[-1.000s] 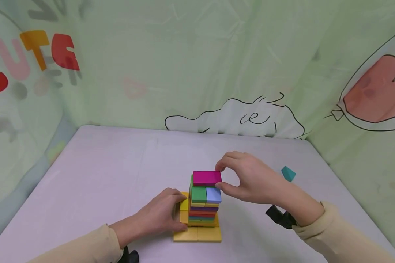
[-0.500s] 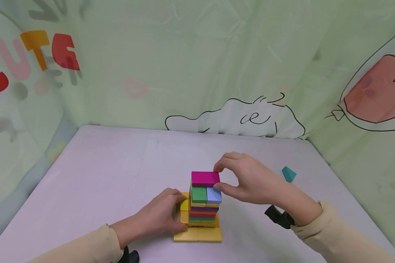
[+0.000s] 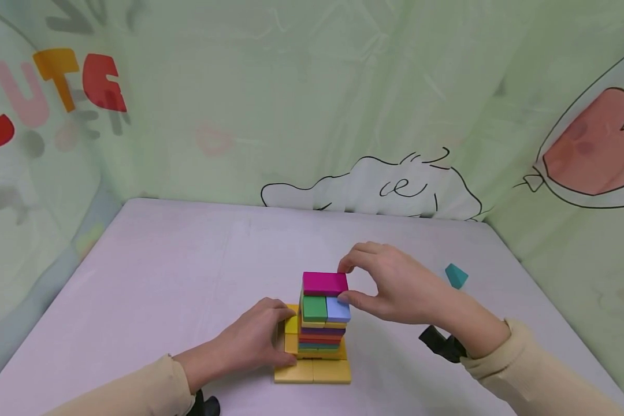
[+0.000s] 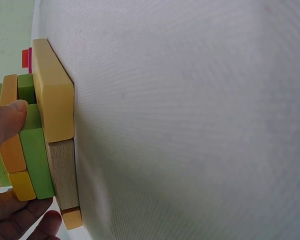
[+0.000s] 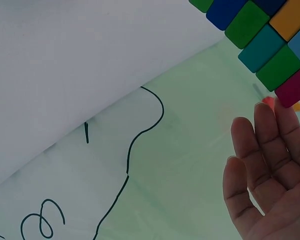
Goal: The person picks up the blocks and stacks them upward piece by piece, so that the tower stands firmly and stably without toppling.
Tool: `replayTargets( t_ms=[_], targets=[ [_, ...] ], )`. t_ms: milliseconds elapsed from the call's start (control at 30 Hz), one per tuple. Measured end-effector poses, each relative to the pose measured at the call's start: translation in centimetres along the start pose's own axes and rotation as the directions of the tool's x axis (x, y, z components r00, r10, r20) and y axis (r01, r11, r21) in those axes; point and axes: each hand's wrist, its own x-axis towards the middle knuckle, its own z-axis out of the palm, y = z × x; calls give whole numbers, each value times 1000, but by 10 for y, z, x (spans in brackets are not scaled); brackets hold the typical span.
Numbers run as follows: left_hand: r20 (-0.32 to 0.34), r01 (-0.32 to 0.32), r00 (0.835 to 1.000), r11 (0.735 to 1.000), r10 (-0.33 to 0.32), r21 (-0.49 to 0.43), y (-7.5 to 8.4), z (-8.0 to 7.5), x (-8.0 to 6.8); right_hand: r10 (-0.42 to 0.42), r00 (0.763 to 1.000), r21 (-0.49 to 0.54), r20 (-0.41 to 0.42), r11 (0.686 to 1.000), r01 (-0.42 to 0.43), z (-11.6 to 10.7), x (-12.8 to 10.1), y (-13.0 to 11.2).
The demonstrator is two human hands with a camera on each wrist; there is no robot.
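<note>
A tower of coloured wooden blocks stands on a yellow base (image 3: pixel 312 371) at the front of the table in the head view. On its top lies a magenta block (image 3: pixel 325 283), pinched at its right end between the thumb and fingertips of my right hand (image 3: pixel 395 283). Below it sit a green block (image 3: pixel 314 309) and a light blue block (image 3: pixel 338 309). My left hand (image 3: pixel 255 335) holds the tower's lower left side. In the left wrist view its thumb (image 4: pixel 12 117) and fingers span orange and green blocks (image 4: pixel 37 162). The tower's far side is hidden in the head view.
A teal block (image 3: pixel 456 276) lies apart on the white tabletop (image 3: pixel 203 254), behind the right forearm. Black wrist gear (image 3: pixel 441 345) shows beside the right wrist. Printed fabric walls (image 3: pixel 229 104) border the table at the back and sides.
The magenta block and my right hand have shifted slightly left, and the block's left edge now lines up more closely with the tower. My left hand has stayed in place.
</note>
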Motion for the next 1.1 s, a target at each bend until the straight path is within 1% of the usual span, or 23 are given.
replayTargets(
  t_ms=[133,233,300,400,500,600,667,733,800,900,967,1067,1100],
  targets=[
    [3,4,1000,1000,-4,0,0,0,1,33,999,24,-20,999,-32,-4,-5,3],
    [4,3,1000,1000,-3,1,0,2,1,68,995,37,-76,997,-65,-7,-16,10],
    [2,-1,1000,1000,1,1,1,2,1,95,988,35,-120,995,-91,-6,-26,19],
    [1,4,1000,1000,-4,6,1,2,1,169,975,18,-146,986,-168,1,-47,40],
    [-2,10,1000,1000,-10,5,1,2,0,289,950,-5,-116,956,-292,13,-71,66],
    [-11,7,1000,1000,-7,-12,1,1,-2,430,902,-6,-40,902,-431,27,-97,92],
    [-18,4,1000,1000,-4,-18,1,0,-2,515,857,2,25,857,-516,36,-113,108],
    [-23,1,1000,1000,-1,-18,1,0,-3,575,815,0,78,817,-576,45,-128,119],
    [-22,5,1000,1000,-5,-16,1,0,-2,607,787,-15,112,792,-610,53,-141,127],
    [-14,11,1000,1000,-12,-11,1,0,-2,649,749,-64,133,760,-647,64,-156,132],
    [-11,12,1000,1000,-12,-15,2,0,-2,681,715,-95,155,731,-676,69,-161,134],
    [-10,8,1000,1000,-8,-15,2,1,-2,730,656,-134,191,682,-719,75,-163,135],
    [-10,7,1000,1000,-7,-13,2,1,-2,738,645,-141,196,672,-727,76,-163,135]
  ],
)
